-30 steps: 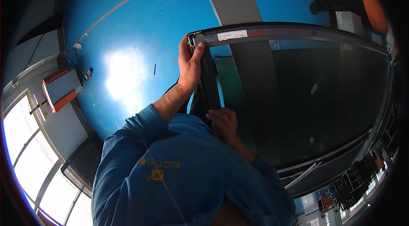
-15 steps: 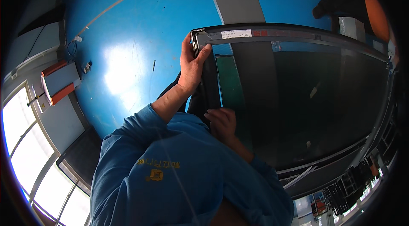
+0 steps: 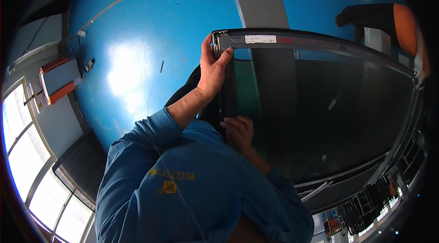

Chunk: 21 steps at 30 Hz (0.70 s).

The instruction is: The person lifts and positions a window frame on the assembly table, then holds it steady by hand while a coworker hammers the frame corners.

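Note:
A large dark-framed glass panel [image 3: 352, 105] stretches from my hands to the right, with a white label [image 3: 260, 39] on its far rail. My left hand [image 3: 214, 72] is closed round the panel's far left corner, thumb on the rail's face and fingers over the outer edge. Nearer my body, my right hand [image 3: 239, 131] curls its fingers round the left side rail of the same frame. Part of that grip is hidden behind the hand. Through the glass I see a grey board [image 3: 260, 0] running beneath the panel, and a green patch.
Another person, in dark and orange clothing [image 3: 404, 28], bends near the panel's far right end beside a pale box [image 3: 377, 40]. White-and-orange equipment [image 3: 59, 80] stands on the left by windows. A small dark stick [image 3: 162, 66] lies on the blue floor [image 3: 137, 28].
The panel's left corner and my left hand sit slightly farther right in the picture, and the view has shifted a little. Both hands keep their hold on the frame.

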Motion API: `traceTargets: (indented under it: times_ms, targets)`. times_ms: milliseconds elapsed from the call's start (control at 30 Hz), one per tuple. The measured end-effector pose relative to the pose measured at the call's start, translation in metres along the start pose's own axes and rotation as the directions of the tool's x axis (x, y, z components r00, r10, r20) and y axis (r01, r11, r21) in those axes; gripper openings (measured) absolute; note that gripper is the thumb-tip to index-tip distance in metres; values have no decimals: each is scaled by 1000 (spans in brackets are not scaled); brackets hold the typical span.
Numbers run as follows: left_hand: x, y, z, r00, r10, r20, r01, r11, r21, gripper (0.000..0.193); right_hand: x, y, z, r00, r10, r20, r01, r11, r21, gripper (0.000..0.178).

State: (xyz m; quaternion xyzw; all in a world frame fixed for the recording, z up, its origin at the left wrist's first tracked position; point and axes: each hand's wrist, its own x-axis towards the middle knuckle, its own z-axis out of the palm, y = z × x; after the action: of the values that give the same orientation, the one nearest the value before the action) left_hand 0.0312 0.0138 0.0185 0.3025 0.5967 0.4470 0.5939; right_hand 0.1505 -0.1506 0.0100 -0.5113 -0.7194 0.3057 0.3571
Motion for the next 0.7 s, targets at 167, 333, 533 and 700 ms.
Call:
traceTargets:
  times_ms: [167, 333, 533, 700]
  targets:
    - [1, -3, -2, 1000, 18, -3, -18, 1000, -8, 60, -2, 0, -1, 1000, 2, 25, -2, 1000, -11, 27]
    - [0, -1, -4, 1000, 16, 6, -16, 1000, -19, 60, -1, -1, -2, 1000, -4, 29, 5, 1000, -15, 27]
    - [2, -2, -5, 1000, 20, 14, -20, 1000, -21, 60, 2, -3, -3, 999, -2, 40, 2, 1000, -18, 28]
    - [2, 1, -4, 1000, -11, -5, 11, 1000, 9, 61, 2, -3, -2, 999, -8, 33, 9, 1000, -29, 28]
